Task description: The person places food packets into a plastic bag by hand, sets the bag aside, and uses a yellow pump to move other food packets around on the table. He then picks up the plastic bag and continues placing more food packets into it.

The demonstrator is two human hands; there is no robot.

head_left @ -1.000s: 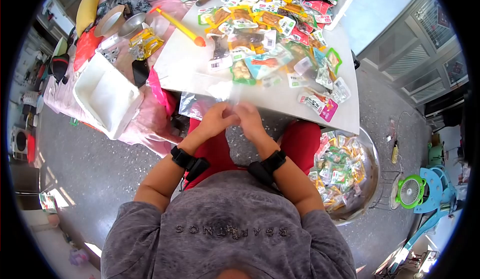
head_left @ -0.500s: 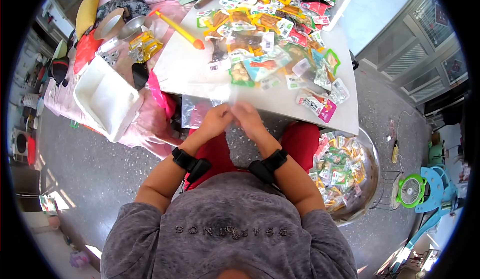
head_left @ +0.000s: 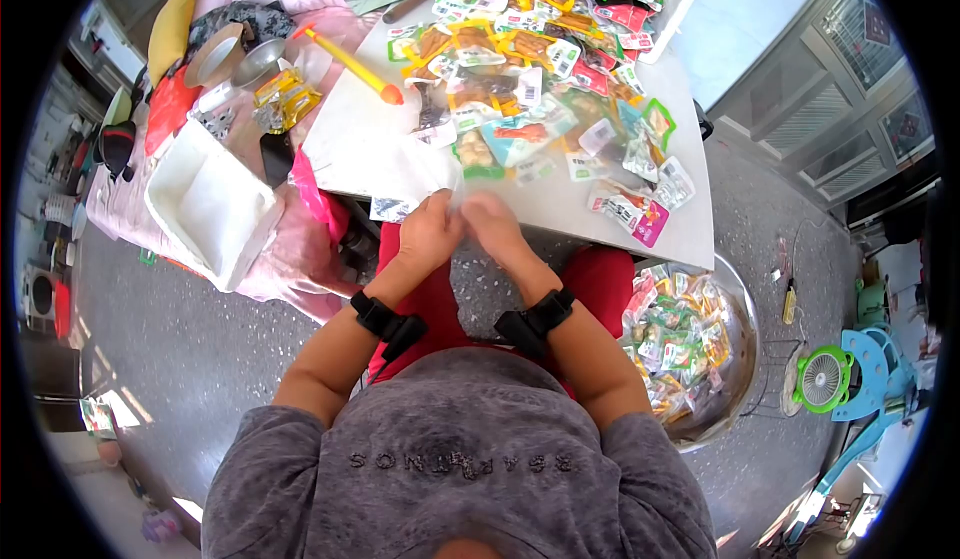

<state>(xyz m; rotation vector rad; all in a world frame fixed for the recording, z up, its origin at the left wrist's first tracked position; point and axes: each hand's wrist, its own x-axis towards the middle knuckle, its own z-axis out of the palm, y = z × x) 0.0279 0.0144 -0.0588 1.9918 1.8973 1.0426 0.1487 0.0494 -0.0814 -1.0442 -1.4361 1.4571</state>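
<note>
Right fingers [head_left: 479, 207] blurred; packet pile [head_left: 545, 44] cut off by top edge.

Clear, thin plastic bag [head_left: 418, 164]: see-through film with a glossy sheen.
Heaped red, yellow and green flat plastic packets [head_left: 510, 46]: printed film, shiny, crinkled.
Pale, straight-edged tabletop [head_left: 345, 134]: smooth, faintly reflective; material uncertain.
Silvery round metal basin [head_left: 740, 379]: smooth wall with soft reflections.
White rectangular foam-like box [head_left: 208, 209]: matt.
Pink draped bed cloth [head_left: 290, 264]: soft, creased fabric.
Bright yellow plastic rod with orange tip [head_left: 350, 62]: smooth.
Mottled grey cloth T-shirt [head_left: 450, 419]: matt, with rough-textured lettering.
Grey speckled stone-like floor [head_left: 210, 344]: smooth, slightly polished.
</note>
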